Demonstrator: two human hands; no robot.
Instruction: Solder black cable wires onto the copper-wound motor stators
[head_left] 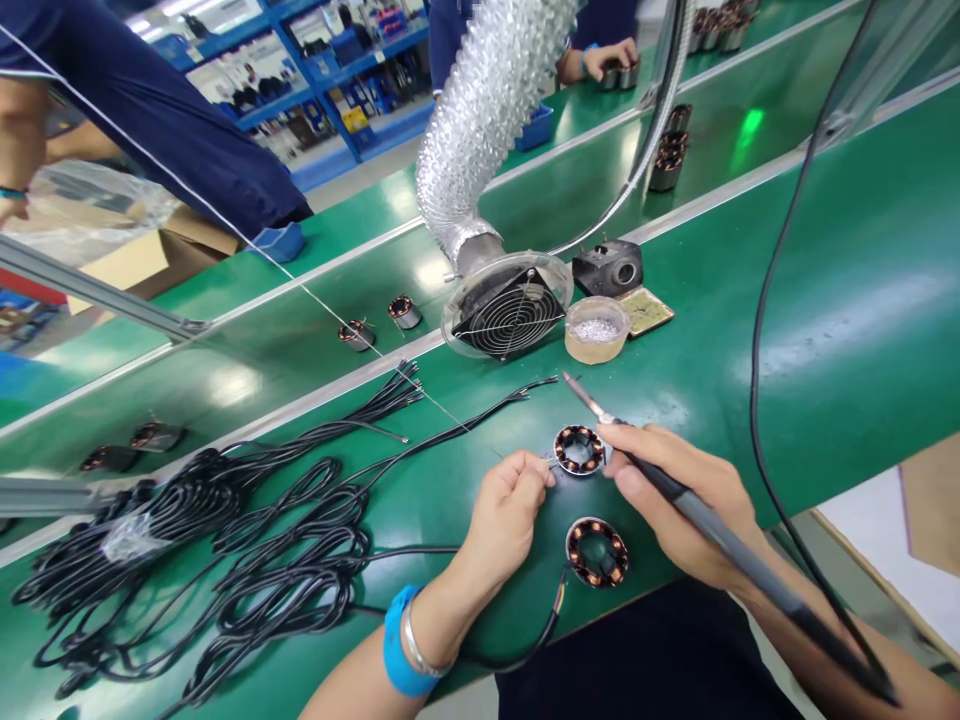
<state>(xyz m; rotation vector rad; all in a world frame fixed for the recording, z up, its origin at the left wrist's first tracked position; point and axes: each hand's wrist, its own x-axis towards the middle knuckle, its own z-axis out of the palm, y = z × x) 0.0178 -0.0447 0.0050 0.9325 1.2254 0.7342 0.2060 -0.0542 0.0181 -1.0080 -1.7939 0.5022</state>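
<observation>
My right hand [690, 490] is wrapped round a soldering iron [675, 487], whose tip points up and left above the bench. Its thumb and index finger also reach the right rim of a motor stator [578, 451] with copper windings. On the stator's left side, my left hand [510, 510] is closed in a pinch on thin wire leads [552, 463]. A fine strand of wire [442, 407] runs down toward that hand. Nearer to me lies a second stator [597, 552] with a black cable [551, 620] attached.
Bundled black cables [292, 560] cover the left of the green bench [840, 300]. Ahead stand a fume extractor fan [514, 315], a round tub [596, 335] and an iron holder [609, 268]. More stators [405, 312] sit beyond the rail. A co-worker's hand [611, 58] touches others.
</observation>
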